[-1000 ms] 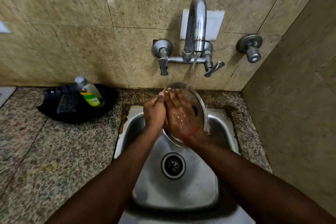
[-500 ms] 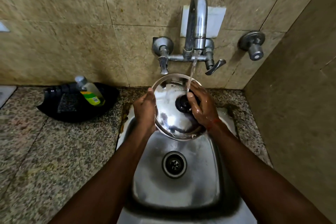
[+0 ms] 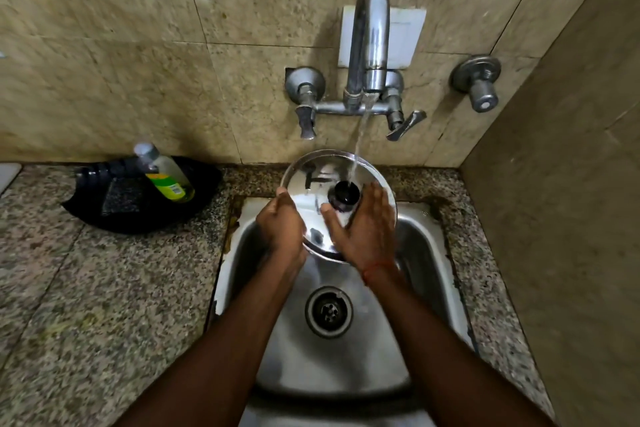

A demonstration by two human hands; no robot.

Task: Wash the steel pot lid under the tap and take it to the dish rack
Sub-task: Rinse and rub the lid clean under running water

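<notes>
Left hand grips round steel pot lid rim; right hand open, flat on top. Wet, one-handed hold: may slip into steel sink.

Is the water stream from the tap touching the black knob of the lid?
Touching. In the head view the water stream runs down from the tap and ends directly on the black knob of the steel lid.

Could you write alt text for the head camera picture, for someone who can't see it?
Two bare hands hold a steel pot lid over a steel sink, water from the wall tap hitting its black knob. The left hand grips the rim; the right hand lies flat on top. A soap bottle stands at left.
</notes>
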